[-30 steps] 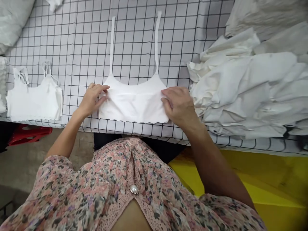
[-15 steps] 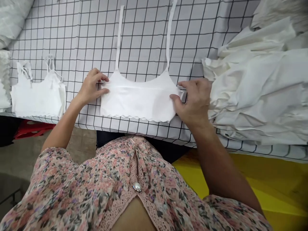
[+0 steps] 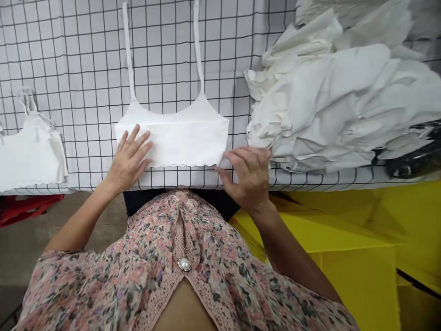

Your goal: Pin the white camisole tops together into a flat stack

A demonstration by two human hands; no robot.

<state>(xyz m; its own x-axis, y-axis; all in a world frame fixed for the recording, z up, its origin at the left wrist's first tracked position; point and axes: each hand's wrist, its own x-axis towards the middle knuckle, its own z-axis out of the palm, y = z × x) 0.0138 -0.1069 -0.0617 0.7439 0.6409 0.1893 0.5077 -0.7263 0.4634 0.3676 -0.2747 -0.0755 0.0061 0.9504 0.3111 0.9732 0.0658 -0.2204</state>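
Observation:
A white bralette (image 3: pixel 182 138) lies flat on the grid-patterned cloth in front of me, its two thin straps stretched away up the table. Its scalloped hem faces me. My left hand (image 3: pixel 129 158) rests flat on the lower left of the bralette, fingers spread, with a ring on one finger. At the lower right corner, my right hand (image 3: pixel 246 177) has its thumb and forefinger closed around the hem's end; the other fingers are curled and slightly blurred.
A loose heap of white garments (image 3: pixel 310 110) covers the right side of the table. To the left lies a flat stack of white strappy tops (image 3: pixel 32 151). A black glossy bundle (image 3: pixel 411 158) sits at the right edge. Yellow boxes (image 3: pixel 358 276) and a red item (image 3: pixel 27 209) are below the table.
My left hand has gone from the bralette's left edge to lying flat on it. My right hand has moved down from the side edge to the bottom corner. The view has shifted right.

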